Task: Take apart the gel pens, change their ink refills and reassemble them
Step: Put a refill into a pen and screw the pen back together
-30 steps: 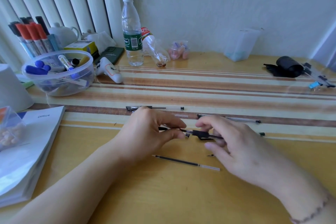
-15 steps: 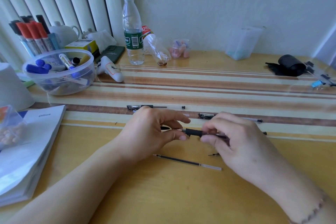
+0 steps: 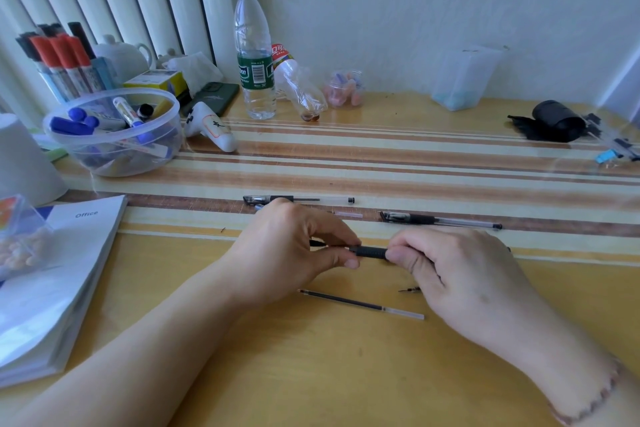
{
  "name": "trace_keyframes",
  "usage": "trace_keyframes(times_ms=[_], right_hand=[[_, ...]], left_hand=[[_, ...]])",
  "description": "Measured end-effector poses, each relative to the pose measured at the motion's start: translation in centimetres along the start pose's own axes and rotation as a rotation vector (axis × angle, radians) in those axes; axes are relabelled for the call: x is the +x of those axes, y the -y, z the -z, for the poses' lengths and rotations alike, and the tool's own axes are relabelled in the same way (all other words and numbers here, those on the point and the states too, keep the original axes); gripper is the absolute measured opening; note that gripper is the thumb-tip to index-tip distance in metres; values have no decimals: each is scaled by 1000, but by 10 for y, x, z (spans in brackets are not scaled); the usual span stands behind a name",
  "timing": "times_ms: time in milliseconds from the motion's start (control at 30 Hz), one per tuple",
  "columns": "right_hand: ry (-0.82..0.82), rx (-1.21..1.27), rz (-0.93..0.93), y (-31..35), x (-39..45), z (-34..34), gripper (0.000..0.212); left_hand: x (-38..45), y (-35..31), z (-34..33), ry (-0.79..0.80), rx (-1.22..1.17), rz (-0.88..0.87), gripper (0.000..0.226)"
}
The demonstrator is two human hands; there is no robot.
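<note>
Both hands meet over the wooden desk (image 3: pixel 311 374). My left hand (image 3: pixel 287 253) pinches a thin black refill (image 3: pixel 317 243) between thumb and forefinger. My right hand (image 3: pixel 460 270) grips a gel pen barrel by its black rubber grip (image 3: pixel 370 251), which lines up with the refill. The joint between them is partly hidden by my fingers. A loose refill (image 3: pixel 360 304) lies on the desk just in front of my hands, and a small metal pen tip (image 3: pixel 410 289) rests beside my right hand. Two capped gel pens lie behind: one (image 3: pixel 298 199) at centre, another (image 3: pixel 440 219) to the right.
A clear bowl of markers (image 3: pixel 114 135) and a stack of papers (image 3: pixel 52 281) are at left. A water bottle (image 3: pixel 252 52), a crushed bottle (image 3: pixel 301 87), a clear box (image 3: pixel 464 76) and a black roll (image 3: pixel 554 120) line the back of the desk.
The pen barrel in my right hand has slid left toward my left hand, so its black grip now shows between the two hands. Both hands stayed close together.
</note>
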State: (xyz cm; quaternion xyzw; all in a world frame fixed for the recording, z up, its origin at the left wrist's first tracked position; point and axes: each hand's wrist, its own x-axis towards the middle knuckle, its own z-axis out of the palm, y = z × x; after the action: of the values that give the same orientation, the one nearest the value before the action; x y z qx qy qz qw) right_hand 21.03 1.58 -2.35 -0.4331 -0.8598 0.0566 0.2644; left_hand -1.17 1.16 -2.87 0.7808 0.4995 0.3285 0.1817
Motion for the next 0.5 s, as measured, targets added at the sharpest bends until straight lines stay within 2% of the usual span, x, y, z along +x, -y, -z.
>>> trace_keyframes(times_ms=[100, 133, 200, 267, 400, 500], right_hand=[[-52, 32, -45, -2, 1, 2, 18], [-72, 55, -60, -3, 2, 4, 13], [-97, 111, -74, -6, 2, 5, 7], [-93, 131, -64, -6, 2, 5, 9], [-95, 121, -61, -7, 1, 4, 12], [-103, 99, -75, -9, 2, 4, 12]], left_hand=[[0, 3, 5, 12, -44, 93, 24], [1, 5, 7, 41, -69, 119, 20], [1, 6, 10, 103, -226, 148, 17], [0, 8, 12, 124, -332, 133, 23], [-1, 12, 12, 163, -192, 62, 29], [1, 13, 10, 177, -261, 105, 31]])
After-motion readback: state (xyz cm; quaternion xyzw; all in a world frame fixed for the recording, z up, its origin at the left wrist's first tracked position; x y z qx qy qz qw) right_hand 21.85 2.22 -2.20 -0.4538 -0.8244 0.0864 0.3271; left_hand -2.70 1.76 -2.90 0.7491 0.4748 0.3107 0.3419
